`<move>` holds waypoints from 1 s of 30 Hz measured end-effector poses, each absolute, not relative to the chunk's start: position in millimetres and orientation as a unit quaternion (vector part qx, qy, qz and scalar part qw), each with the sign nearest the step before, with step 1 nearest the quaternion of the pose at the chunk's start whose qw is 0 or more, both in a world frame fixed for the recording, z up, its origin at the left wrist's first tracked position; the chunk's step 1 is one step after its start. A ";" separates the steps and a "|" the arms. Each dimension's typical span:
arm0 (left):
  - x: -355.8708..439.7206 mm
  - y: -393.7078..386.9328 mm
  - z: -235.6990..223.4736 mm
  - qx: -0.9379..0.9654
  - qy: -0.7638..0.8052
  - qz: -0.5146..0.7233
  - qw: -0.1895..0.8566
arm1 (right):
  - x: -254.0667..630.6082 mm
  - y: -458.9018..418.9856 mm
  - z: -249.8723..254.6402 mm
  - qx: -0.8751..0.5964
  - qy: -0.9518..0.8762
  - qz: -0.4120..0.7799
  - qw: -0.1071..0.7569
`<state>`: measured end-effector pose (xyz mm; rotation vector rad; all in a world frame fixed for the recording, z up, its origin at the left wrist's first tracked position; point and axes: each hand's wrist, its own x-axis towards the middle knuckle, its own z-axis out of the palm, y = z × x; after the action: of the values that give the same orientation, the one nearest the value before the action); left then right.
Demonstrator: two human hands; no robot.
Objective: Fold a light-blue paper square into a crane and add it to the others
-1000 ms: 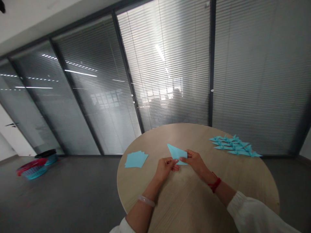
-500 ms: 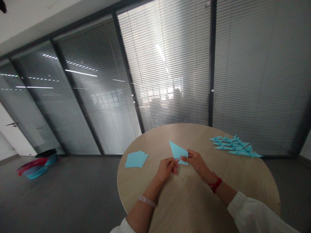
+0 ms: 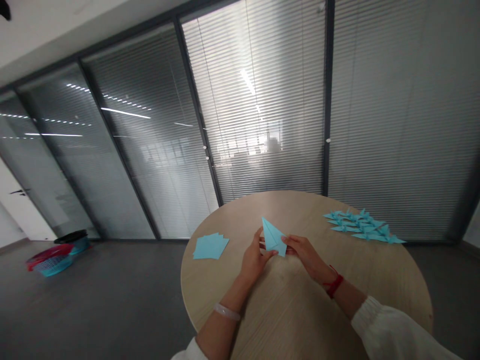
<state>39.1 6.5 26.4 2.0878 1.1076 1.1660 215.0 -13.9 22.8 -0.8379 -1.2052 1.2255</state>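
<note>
Glare comes through the blinds [image 3: 249, 95] beyond the left hand [image 3: 257, 257]; the room is dim, soft shadow darkens the surface [image 3: 305, 305] below the right hand [image 3: 303, 251], whose sleeve [image 3: 397, 322] looks edge-stretched.

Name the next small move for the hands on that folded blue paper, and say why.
Probably press along a fold line with the right hand, bracing with the left hand: both hold the folded blue paper, one at each side, and lines run down its face from the pointed tip.
</note>
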 end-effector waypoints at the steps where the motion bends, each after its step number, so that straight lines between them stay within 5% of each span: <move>1: 39.5 6.7 25.8 0.766 0.405 0.435 0.244 | 214.6 -16.2 24.3 -0.350 -0.517 0.530 0.574; 20: 37.2 9.9 28.3 0.673 0.409 0.548 0.282 | 215.2 -0.2 11.9 -0.437 -0.560 0.499 0.497; 30: 40.6 9.0 26.6 0.741 0.412 0.450 0.280 | 212.2 3.7 5.4 -0.458 -0.594 0.384 0.538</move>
<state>40.6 9.0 26.6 1.9880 1.1035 1.2062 212.2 3.7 5.4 -1.0908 -1.4133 0.9143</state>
